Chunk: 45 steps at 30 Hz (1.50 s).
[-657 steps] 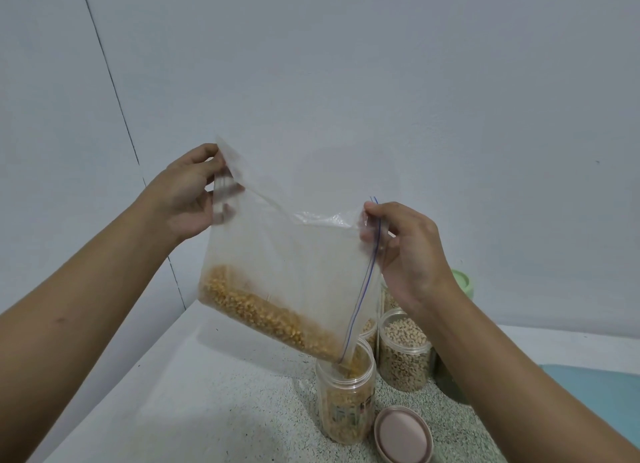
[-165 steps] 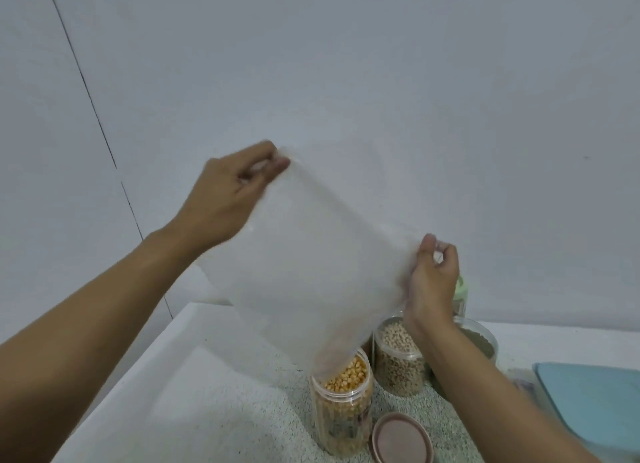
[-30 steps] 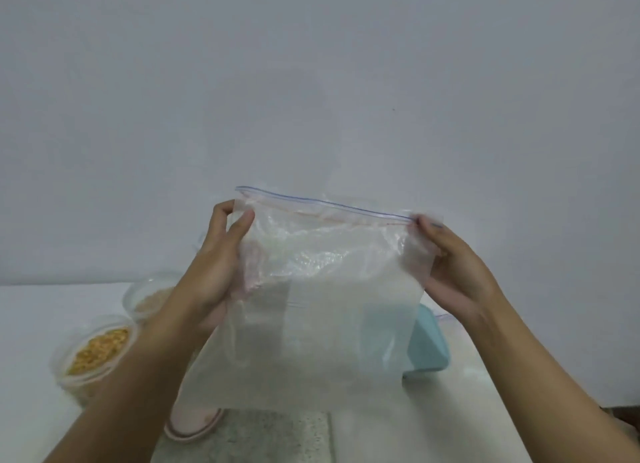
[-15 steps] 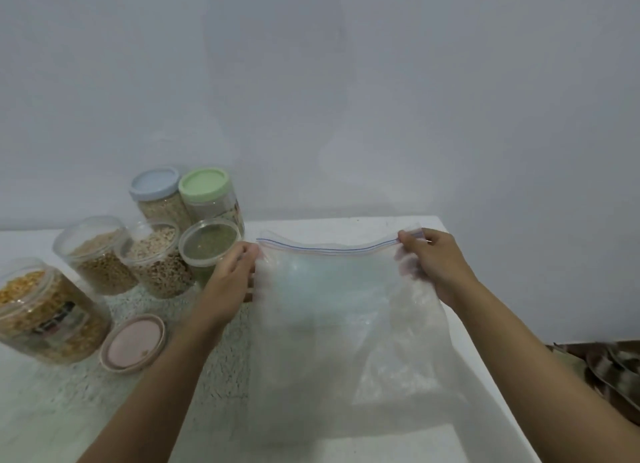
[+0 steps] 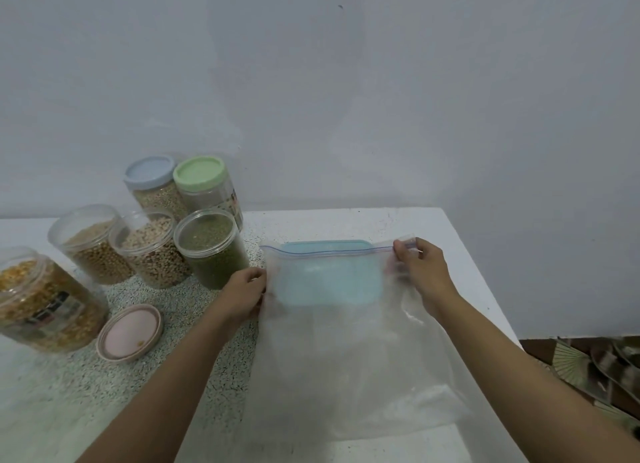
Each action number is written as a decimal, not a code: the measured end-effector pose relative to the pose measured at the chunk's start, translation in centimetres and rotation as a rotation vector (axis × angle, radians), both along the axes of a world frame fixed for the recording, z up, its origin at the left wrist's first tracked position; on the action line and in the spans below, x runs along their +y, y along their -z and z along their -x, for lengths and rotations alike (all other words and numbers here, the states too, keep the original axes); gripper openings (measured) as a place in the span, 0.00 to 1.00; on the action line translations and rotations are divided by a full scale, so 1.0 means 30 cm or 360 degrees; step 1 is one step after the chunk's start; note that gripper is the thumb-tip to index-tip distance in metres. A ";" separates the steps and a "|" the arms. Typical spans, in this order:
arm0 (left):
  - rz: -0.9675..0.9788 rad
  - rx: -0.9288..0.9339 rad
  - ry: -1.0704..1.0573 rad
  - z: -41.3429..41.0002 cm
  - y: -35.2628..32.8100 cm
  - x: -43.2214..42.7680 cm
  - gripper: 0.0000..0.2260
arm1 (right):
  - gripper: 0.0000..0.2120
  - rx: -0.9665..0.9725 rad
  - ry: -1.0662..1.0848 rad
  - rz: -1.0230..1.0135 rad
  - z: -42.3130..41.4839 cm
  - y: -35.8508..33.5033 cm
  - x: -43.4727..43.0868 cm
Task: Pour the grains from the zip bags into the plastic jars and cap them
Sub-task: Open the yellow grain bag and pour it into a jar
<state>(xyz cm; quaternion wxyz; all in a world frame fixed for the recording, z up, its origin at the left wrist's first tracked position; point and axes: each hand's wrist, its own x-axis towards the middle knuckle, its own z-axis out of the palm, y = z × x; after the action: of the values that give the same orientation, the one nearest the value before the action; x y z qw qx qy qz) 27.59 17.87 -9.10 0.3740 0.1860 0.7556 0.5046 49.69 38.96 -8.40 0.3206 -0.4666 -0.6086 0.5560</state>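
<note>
An empty clear zip bag (image 5: 346, 351) lies flat on the right half of the table, zip edge away from me. My left hand (image 5: 244, 294) grips its left edge near the top. My right hand (image 5: 420, 268) pinches the top right corner at the zip. At the left stands an uncapped jar of yellow grains (image 5: 45, 303), with a pink lid (image 5: 131, 331) lying beside it on the table.
Three more uncapped jars (image 5: 152, 248) of grains stand in a row behind the pink lid. Behind those stand a blue-capped jar (image 5: 152, 182) and a green-capped jar (image 5: 206, 185). A teal lid (image 5: 329, 275) shows through the bag. The table edge (image 5: 485, 279) runs along the right.
The bag has come down from in front of me onto the table over the teal lid. Both hands moved lower with it and my view tipped down.
</note>
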 end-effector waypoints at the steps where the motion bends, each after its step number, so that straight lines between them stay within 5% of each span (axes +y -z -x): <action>1: 0.0006 0.0005 0.0020 0.005 0.005 0.006 0.12 | 0.11 -0.0002 0.0007 -0.0012 0.002 0.005 0.002; 7: -0.0132 0.0169 0.0270 0.003 -0.055 -0.004 0.09 | 0.10 -0.0034 0.0081 -0.0121 0.009 0.014 0.008; 14: -0.0514 0.1521 0.0184 0.005 -0.302 0.003 0.10 | 0.10 -0.0051 0.0101 -0.0216 0.035 0.007 0.018; 16: -0.0656 0.1685 0.0052 0.035 -0.342 0.004 0.09 | 0.11 -0.0105 0.0074 -0.0260 0.042 0.014 0.016; 21: -0.0867 0.1632 -0.0162 0.070 -0.417 0.015 0.09 | 0.11 -0.0252 0.0015 -0.0318 0.070 0.025 0.028; 25: -0.0853 0.1243 -0.0150 0.086 -0.407 0.031 0.09 | 0.11 -0.0277 -0.0001 -0.0324 0.088 0.027 0.030; 32: -0.0362 0.0644 0.0197 0.000 -0.225 0.010 0.12 | 0.09 -0.0268 0.0028 -0.0307 0.077 0.029 0.026; 39: 0.0055 0.0592 0.0268 0.009 -0.047 -0.006 0.15 | 0.01 -0.0349 -0.0008 -0.0517 0.055 -0.017 0.000; 42: 0.0124 0.0722 0.0225 0.004 -0.035 -0.015 0.14 | 0.13 -0.0382 -0.0019 -0.0807 0.052 -0.046 -0.039; 45: 0.0139 0.0801 0.0201 0.004 -0.038 -0.022 0.16 | 0.12 -0.0407 -0.0083 -0.1084 0.063 -0.097 -0.077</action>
<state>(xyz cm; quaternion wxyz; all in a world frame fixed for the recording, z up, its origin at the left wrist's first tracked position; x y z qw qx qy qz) 27.46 17.22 -7.95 0.2129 0.3361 0.8328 0.3850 47.81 36.65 -5.50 0.3646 -0.3830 -0.8058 0.2666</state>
